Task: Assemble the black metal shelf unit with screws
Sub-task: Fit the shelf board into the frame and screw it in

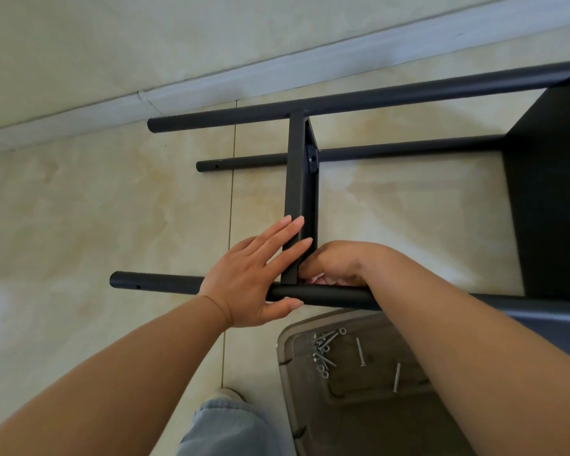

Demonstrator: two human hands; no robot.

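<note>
The black metal shelf unit lies on its side on the tiled floor. Its near tube [158, 284] runs left to right, and a narrow black shelf panel [298, 179] stands edge-on between the tubes. My left hand [254, 274] lies flat with straight fingers against the panel's left face, its thumb under the near tube. My right hand [336, 264] is curled at the corner where the panel meets the near tube; its fingertips are hidden behind the tube, so what they hold cannot be seen. Several silver screws [323, 353] and washers lie in a tray below.
A brown plastic tray [287, 350] sits on the floor by my knee [227, 429]. Two more black tubes [244, 116] lie farther off, and a wider black shelf [547, 199] stands at the right. A white baseboard [178, 93] runs along the wall.
</note>
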